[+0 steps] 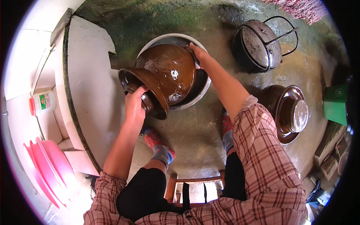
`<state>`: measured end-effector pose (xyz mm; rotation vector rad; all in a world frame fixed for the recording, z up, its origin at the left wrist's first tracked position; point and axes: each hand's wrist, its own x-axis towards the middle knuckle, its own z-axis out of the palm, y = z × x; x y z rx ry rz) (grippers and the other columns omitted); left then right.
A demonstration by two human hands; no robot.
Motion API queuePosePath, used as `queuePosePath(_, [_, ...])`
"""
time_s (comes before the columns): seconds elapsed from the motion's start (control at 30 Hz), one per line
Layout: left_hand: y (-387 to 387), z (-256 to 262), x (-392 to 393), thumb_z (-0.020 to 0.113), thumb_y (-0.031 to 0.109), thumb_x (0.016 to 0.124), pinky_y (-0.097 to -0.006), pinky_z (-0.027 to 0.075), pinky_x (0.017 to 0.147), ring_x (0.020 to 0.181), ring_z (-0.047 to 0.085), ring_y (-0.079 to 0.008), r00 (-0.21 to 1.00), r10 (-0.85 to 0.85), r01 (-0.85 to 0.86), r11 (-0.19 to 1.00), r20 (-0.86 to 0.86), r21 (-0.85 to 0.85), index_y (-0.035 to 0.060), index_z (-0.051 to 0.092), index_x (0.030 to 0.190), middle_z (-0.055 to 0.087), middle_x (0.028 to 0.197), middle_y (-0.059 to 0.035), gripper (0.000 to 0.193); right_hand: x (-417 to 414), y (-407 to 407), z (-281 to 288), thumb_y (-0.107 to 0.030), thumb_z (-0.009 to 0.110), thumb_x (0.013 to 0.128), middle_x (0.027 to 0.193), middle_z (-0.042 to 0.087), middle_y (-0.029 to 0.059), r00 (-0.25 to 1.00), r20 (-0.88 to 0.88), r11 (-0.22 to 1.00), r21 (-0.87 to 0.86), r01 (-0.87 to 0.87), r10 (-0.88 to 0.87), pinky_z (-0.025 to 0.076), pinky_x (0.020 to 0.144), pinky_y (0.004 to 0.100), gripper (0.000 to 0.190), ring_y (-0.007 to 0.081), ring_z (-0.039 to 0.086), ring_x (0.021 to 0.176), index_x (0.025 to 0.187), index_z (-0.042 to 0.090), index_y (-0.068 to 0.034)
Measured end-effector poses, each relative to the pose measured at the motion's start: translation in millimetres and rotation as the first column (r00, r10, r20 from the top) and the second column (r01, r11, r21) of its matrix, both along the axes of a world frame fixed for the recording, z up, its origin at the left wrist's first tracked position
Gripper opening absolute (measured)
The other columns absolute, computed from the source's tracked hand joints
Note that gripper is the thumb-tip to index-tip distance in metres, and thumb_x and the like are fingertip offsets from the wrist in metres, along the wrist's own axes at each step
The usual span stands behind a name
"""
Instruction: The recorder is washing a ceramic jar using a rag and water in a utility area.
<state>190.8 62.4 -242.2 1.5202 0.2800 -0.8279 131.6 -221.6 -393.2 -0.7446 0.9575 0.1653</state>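
Observation:
A wet, brown glazed earthenware jar [166,70] lies tilted over a round metal basin [206,87] on the floor. Its flared collar and mouth face me at the lower left. My left hand [135,102] grips the jar's neck rim [147,104], thumb over the edge. Up at the jar's base, my right hand [199,55] presses a greyish cloth [194,57] against its side; most of the cloth is hidden under the fingers. Part of the basin is covered by the jar.
A lidded dark metal pot [260,46] with a wire handle stands at upper right. Below it is another brown jar [281,112] with a lid. A white tiled ledge [87,62] runs along the left, near pink basins [47,168]. A green bin [335,104] stands far right.

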Motion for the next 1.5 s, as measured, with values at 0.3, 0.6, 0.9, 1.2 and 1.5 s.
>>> queuePosePath(0.3, [-11.2,12.9,46.3,0.065,0.018,0.085,-0.0468,0.057,0.075,0.081,0.068,-0.0287,0.961,0.063,-0.059,0.998,-0.268,0.021,0.0044,0.066,0.102,0.070,0.094,-0.0117,0.022,13.1,-4.4,-44.0,-0.053,0.047,0.093,0.123,0.062,0.0156,0.860,-0.398,0.872,-0.230,-0.432,0.321,0.048,0.086,0.0540,0.055,0.0283,0.060,0.109,0.125,0.060,-0.011])
queuePosePath(0.6, [-15.0,-4.6,73.6,0.055,0.019,0.095,-0.0441,0.057,0.078,0.088,0.068,-0.0256,0.972,0.107,-0.099,0.994,-0.209,0.050,0.0046,0.066,0.107,0.069,0.102,-0.0119,0.022,-38.3,47.2,-27.4,-0.047,0.049,0.095,0.126,0.061,0.0156,0.986,-0.076,0.757,-0.650,0.062,-0.145,0.039,0.102,0.0371,0.058,0.0252,0.055,0.117,0.127,0.057,0.000])
queuePosePath(0.9, [-27.9,-2.5,95.4,0.049,0.023,0.099,-0.0467,0.055,0.087,0.099,0.066,-0.0277,0.954,0.063,-0.053,0.998,-0.293,0.042,0.0054,0.065,0.114,0.068,0.112,-0.0120,0.028,-75.2,99.7,118.4,-0.017,0.065,0.088,0.112,0.057,0.0216,0.999,-0.020,0.300,-0.953,-0.029,0.036,0.045,0.092,0.0398,0.036,0.0349,0.054,0.110,0.119,0.057,0.001])
queuePosePath(1.2, [8.3,-8.5,54.0,0.064,0.023,0.093,-0.0277,0.049,0.081,0.089,0.059,-0.0078,0.757,-0.525,0.410,0.845,0.390,0.343,0.0008,0.064,0.113,0.068,0.103,-0.0018,0.030,43.9,100.9,139.7,-0.015,0.072,0.070,0.105,0.061,0.0115,0.851,0.128,-0.172,-0.954,0.246,0.509,0.040,0.087,0.0454,0.032,0.0355,0.050,0.104,0.101,0.068,-0.011])
queuePosePath(1.5, [-27.5,-13.9,37.7,0.075,0.026,0.083,-0.0277,0.048,0.075,0.080,0.059,-0.0081,0.811,-0.341,0.212,0.929,0.475,0.305,-0.0022,0.068,0.100,0.071,0.089,-0.0032,0.033,42.0,96.1,138.9,-0.007,0.068,0.070,0.101,0.064,0.0109,0.918,0.158,0.004,-0.986,0.169,0.364,0.043,0.089,0.0449,0.027,0.0377,0.051,0.105,0.097,0.066,-0.011])
